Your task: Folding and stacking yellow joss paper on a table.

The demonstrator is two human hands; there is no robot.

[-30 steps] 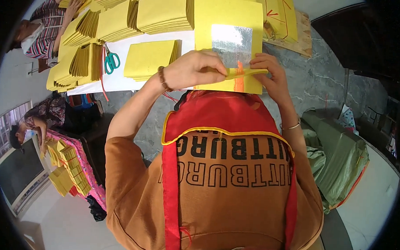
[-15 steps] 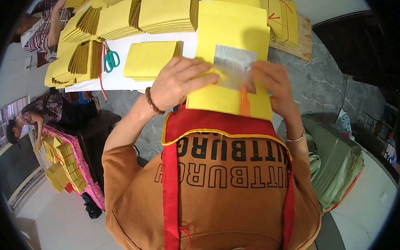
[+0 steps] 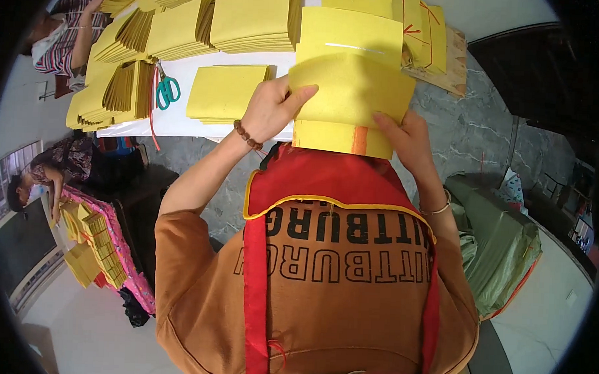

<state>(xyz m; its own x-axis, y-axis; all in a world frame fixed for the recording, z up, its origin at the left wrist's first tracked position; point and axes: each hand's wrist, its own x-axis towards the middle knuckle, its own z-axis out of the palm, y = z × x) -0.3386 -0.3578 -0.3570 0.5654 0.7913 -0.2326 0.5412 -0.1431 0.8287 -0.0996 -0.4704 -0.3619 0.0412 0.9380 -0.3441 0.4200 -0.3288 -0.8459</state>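
Note:
In front of my chest lies a yellow paper sheet [image 3: 349, 90], its near part lifted and bent over toward the far side. My left hand [image 3: 272, 107] is closed at its left edge, thumb on top and fingers behind. At the right edge my right hand [image 3: 407, 138] pinches the same sheet, its thumb lying on the paper. Below the bend shows a yellow strip [image 3: 324, 136] with an orange mark. More yellow paper [image 3: 351, 27] lies flat beyond the sheet. The silvery rectangle is hidden under the bent part.
Left of my hands, a folded yellow paper stack [image 3: 227, 92] and teal scissors [image 3: 167, 91] lie on the white table [image 3: 183, 128]. Several folded bundles [image 3: 252, 24] stand behind. Tied packets [image 3: 433, 40] sit far right. Two people work at the left, one at a pink-covered table [image 3: 127, 247].
The near part of the yellow paper has come up and over, covering the silvery rectangle. Both hands have shifted from the flat paper to the lifted sheet's side edges.

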